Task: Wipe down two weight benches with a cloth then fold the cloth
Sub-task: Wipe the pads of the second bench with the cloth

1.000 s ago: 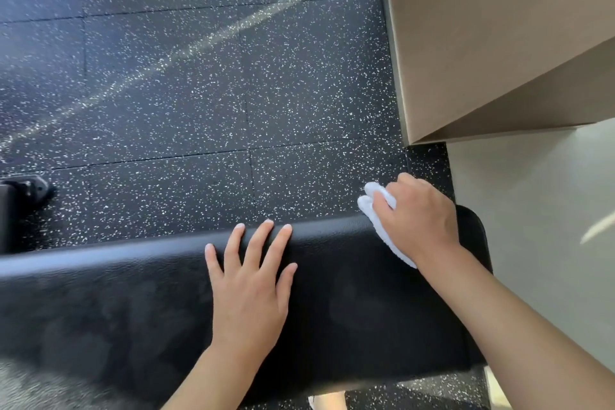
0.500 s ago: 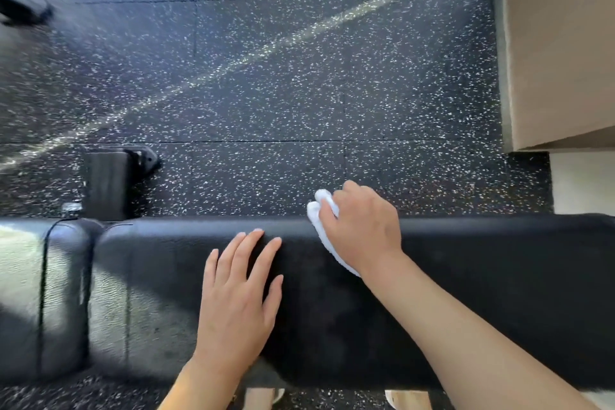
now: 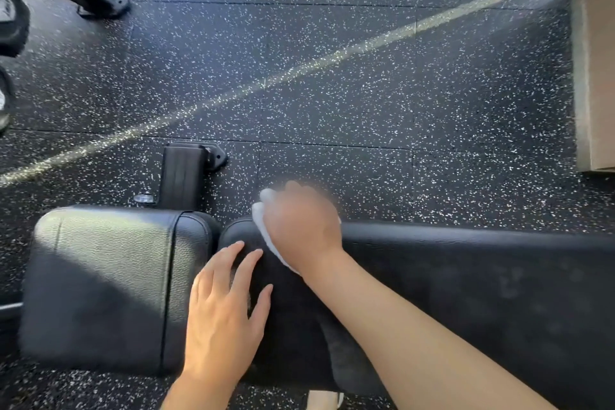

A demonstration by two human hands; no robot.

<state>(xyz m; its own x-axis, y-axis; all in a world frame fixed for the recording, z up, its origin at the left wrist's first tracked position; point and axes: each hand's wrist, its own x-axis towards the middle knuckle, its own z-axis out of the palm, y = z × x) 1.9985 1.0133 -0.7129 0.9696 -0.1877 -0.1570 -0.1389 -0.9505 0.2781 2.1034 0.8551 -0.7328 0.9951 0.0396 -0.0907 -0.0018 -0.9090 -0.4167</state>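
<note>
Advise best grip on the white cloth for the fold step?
Judgement: take the cloth at its free bunched end past the fingertips at the bench pad's far edge, coming from the left with the left hand. The right hand covers the rest, blurred.

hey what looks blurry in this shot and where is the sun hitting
Head view: the right hand and the white cloth under it are motion-blurred; the left hand is sharp. Head view: sunlight falls on the seat pad, and a bright streak crosses the floor.
</note>
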